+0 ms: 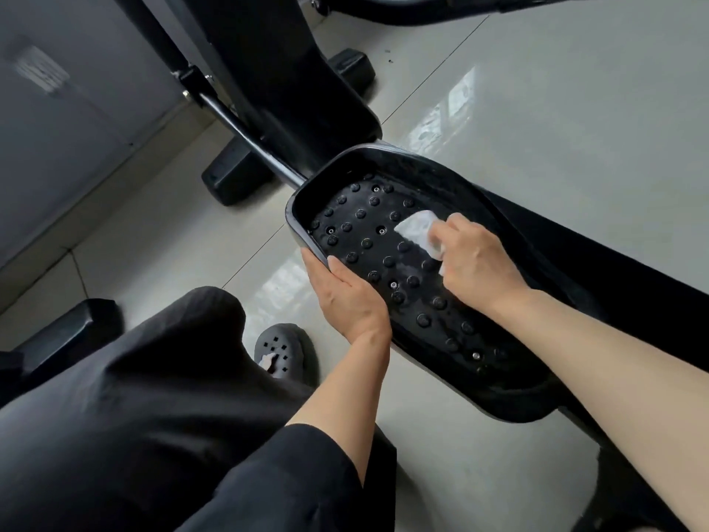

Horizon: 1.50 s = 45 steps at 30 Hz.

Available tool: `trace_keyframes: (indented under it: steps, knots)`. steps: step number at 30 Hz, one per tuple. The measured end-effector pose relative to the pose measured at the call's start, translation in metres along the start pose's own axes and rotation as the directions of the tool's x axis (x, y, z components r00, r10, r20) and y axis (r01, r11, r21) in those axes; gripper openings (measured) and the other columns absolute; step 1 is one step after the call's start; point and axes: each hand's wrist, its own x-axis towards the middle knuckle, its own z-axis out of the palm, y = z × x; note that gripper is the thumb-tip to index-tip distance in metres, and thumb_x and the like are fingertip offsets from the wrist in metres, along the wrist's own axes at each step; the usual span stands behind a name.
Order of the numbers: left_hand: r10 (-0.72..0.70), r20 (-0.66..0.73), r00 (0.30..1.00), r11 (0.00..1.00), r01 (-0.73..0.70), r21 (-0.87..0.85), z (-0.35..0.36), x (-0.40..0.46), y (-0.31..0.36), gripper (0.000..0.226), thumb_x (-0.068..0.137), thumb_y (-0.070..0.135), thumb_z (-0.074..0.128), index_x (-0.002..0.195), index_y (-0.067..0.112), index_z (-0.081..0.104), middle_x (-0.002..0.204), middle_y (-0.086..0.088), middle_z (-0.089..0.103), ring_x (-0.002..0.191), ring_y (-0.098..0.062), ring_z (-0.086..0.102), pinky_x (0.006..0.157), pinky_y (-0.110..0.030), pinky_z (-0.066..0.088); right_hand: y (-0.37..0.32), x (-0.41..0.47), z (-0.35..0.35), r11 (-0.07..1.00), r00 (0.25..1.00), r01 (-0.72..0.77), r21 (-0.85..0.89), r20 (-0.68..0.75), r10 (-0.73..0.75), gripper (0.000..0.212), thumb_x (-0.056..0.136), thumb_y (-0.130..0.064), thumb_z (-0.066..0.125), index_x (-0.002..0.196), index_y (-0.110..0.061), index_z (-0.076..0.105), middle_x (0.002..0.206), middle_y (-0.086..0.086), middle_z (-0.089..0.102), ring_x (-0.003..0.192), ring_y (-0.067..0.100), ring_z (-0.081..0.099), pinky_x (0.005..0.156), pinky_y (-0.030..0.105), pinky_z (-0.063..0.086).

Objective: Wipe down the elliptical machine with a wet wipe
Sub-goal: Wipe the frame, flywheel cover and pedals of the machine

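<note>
1. On the pale tiled floor (pixel 537 109) we see the black elliptical (pixel 276 82), and its studded pedal (pixel 368 243) fills the middle of the view
2. Our left hand (pixel 345 293) grips the near rim of the pedal, thumb lying along the inner edge and fingers curled under the outside
3. Our right hand (pixel 475 259) presses a white wipe (pixel 416 230) onto the pedal's tread; the fingers are bent round the bunched end of the wipe, and the free end lies flat among the studs ahead of the knuckles
4. The tread near the wipe shines wet, with a small smear just below it
5. The pedal sits on a black bar (pixel 245 128) that runs up to the machine's housing, with a foot pad (pixel 230 178) resting on the floor beside it
6. Lower left, we see black trousers (pixel 134 397) on our bent knee and a grey perforated clog (pixel 284 349) on the floor, just beside the left wrist
</note>
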Motion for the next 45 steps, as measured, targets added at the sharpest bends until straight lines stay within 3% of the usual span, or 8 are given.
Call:
trace_keyframes:
  steps: [6,11,14,19,25,29,34,45]
  knots:
    - [0.021,-0.058,0.998,0.998,-0.018,0.059,0.002,-0.002,0.0,0.046,0.106,0.025,0.028,0.152,0.019,0.03,0.154,0.003,0.038,0.14,-0.017,0.036,0.098,-0.013,0.025,-0.038,-0.013,0.035,0.943,0.943,0.332,0.008,-0.008,-0.332,0.013,0.071,0.007,0.061,0.073,-0.005,0.06,0.082,0.01,0.054,0.068,0.027,0.044,0.057,0.037,0.047]
    - [0.01,-0.077,0.997,0.999,-0.007,0.038,0.002,-0.005,-0.002,0.046,0.106,0.022,0.031,0.151,0.016,0.032,0.154,0.002,0.037,0.141,-0.015,0.034,0.081,0.014,0.007,0.007,0.016,0.014,0.999,0.976,-0.001,-0.04,-0.219,-0.008,0.018,0.06,0.021,0.061,0.069,0.006,0.06,0.081,0.022,0.056,0.061,0.034,0.049,0.054,0.035,0.047]
    - [0.018,-0.095,0.995,0.999,-0.014,0.038,0.003,-0.005,-0.005,0.045,0.106,0.021,0.031,0.151,0.015,0.033,0.153,0.001,0.039,0.14,-0.015,0.036,0.079,0.014,0.009,-0.004,0.021,0.022,0.996,0.972,0.071,-0.051,-0.221,-0.081,0.024,0.061,0.018,0.058,0.079,0.004,0.062,0.08,0.018,0.055,0.063,0.029,0.044,0.054,0.034,0.045]
    - [0.047,-0.107,0.993,0.997,-0.04,0.063,0.005,-0.003,-0.006,0.045,0.106,0.018,0.032,0.15,0.013,0.033,0.153,0.0,0.039,0.141,-0.014,0.034,0.084,0.013,0.008,-0.023,0.045,0.042,0.99,0.989,0.139,-0.011,-0.043,-0.14,0.035,0.082,0.01,0.05,0.116,0.009,0.057,0.124,0.015,0.055,0.107,0.035,0.049,0.085,0.044,0.052]
    - [0.079,-0.133,0.988,0.994,-0.068,0.081,0.006,0.0,-0.006,0.044,0.105,0.016,0.034,0.148,0.01,0.036,0.151,-0.002,0.041,0.14,-0.015,0.036,0.09,0.012,0.01,-0.013,0.1,0.03,0.966,0.935,0.254,-0.052,0.269,-0.231,0.048,0.104,-0.013,0.034,0.151,-0.021,0.03,0.163,0.001,0.012,0.15,0.017,0.007,0.116,0.035,0.023]
    - [0.075,-0.135,0.988,0.996,-0.066,0.066,0.007,0.004,-0.007,0.044,0.105,0.017,0.034,0.148,0.01,0.036,0.152,-0.002,0.041,0.14,-0.016,0.036,0.088,0.012,0.009,0.008,0.102,0.028,0.955,0.946,0.271,-0.122,0.217,-0.241,0.046,0.103,-0.017,0.037,0.148,-0.005,0.035,0.159,0.007,0.027,0.148,0.021,0.02,0.121,0.032,0.017]
    - [0.069,-0.122,0.99,0.996,-0.063,0.057,0.006,0.009,-0.007,0.044,0.106,0.02,0.032,0.149,0.01,0.036,0.151,-0.004,0.041,0.14,-0.018,0.036,0.092,0.008,0.011,0.03,0.058,0.015,0.929,0.95,0.308,-0.204,0.126,-0.287,0.037,0.092,0.0,0.05,0.128,0.011,0.054,0.134,0.021,0.055,0.128,0.036,0.048,0.102,0.047,0.047]
    - [0.011,0.001,1.0,0.998,-0.011,-0.06,0.004,0.005,-0.006,0.049,0.107,0.026,0.026,0.154,0.016,0.021,0.159,0.003,0.026,0.146,-0.011,0.022,0.099,-0.002,0.007,0.028,-0.052,-0.011,0.988,0.994,0.087,-0.131,-0.051,-0.094,0.031,0.088,-0.012,0.045,0.101,0.003,0.068,0.111,0.014,0.067,0.105,0.036,0.06,0.094,0.037,0.048]
